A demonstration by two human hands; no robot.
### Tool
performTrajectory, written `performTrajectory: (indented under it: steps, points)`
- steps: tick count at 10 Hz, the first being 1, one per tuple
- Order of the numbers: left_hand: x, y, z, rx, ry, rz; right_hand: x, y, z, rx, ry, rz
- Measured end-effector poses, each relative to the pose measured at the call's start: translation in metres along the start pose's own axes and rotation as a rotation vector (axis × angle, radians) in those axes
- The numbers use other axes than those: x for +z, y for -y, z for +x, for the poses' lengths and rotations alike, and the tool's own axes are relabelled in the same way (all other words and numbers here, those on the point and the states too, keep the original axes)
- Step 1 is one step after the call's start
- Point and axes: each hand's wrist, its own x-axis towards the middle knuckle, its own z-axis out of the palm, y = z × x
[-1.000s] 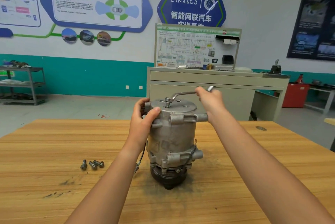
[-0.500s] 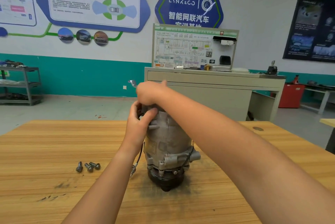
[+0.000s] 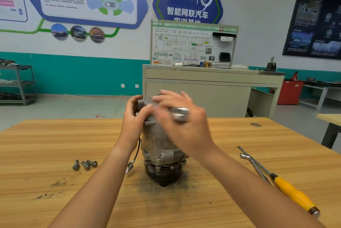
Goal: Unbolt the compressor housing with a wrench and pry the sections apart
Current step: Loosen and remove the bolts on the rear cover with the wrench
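Since half a second back, the right hand [image 3: 184, 122] has swung from the left side of the compressor [image 3: 158, 146] top over to its right, and the wrench [image 3: 180, 114] came along. That hand is all motion blur. The shiny wrench end shows right at it, but whether the fingers are actually clamped round it, can't tell. The left hand [image 3: 136, 117] grips the housing's upper left edge, thumb on the near side. The compressor stands upright on its dark pulley end in the middle of the wooden counter [image 3: 55, 144]. Three loose bolts [image 3: 84, 164] lie near its left. Off to the right sits a yellow-handled screwdriver [image 3: 293, 192], with a metal socket wrench [image 3: 254, 165] just beside it.
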Motion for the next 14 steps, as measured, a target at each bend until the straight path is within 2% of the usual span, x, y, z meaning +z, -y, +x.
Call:
performTrajectory:
  steps: [2, 3, 4, 5, 6, 7, 8, 9, 10, 11, 12, 14]
  points:
    - [-0.001, -0.004, -0.004, -0.012, 0.044, -0.017, -0.051, -0.054, 0.020, 0.724, -0.161, 0.332]
    - [-0.001, -0.004, -0.005, -0.019, 0.045, -0.027, -0.040, -0.080, 0.048, 0.984, -0.113, 0.319]
    - [0.000, -0.005, -0.005, -0.028, 0.034, -0.042, -0.014, -0.094, 0.081, 1.037, -0.001, 0.093]
    - [0.000, -0.009, -0.006, -0.040, 0.041, -0.037, 0.017, -0.090, 0.109, 0.901, 0.248, -0.269]
    - [0.001, -0.009, -0.007, -0.013, 0.039, -0.052, 0.041, -0.079, 0.124, 0.756, 0.506, -0.465]
    - [0.001, -0.009, -0.007, 0.011, 0.036, -0.057, 0.058, -0.059, 0.125, 0.613, 0.693, -0.477]
    - [0.002, -0.009, -0.005, 0.017, 0.039, -0.074, 0.068, -0.043, 0.105, 0.423, 0.686, -0.559]
    - [0.003, -0.010, -0.005, 0.047, 0.038, -0.038, 0.063, -0.027, 0.078, 0.171, 0.559, -0.634]
    - [0.002, -0.009, -0.005, 0.032, 0.041, -0.037, 0.041, -0.017, 0.056, 0.059, 0.472, -0.544]
    - [0.001, -0.007, -0.004, 0.006, 0.044, -0.056, 0.012, -0.025, 0.040, 0.104, 0.338, -0.381]
    - [0.000, -0.007, -0.006, 0.002, 0.053, -0.054, -0.008, -0.034, 0.036, 0.338, 0.273, -0.101]
    - [0.000, -0.011, -0.008, -0.016, 0.073, -0.062, -0.013, -0.041, 0.045, 0.498, 0.306, 0.095]
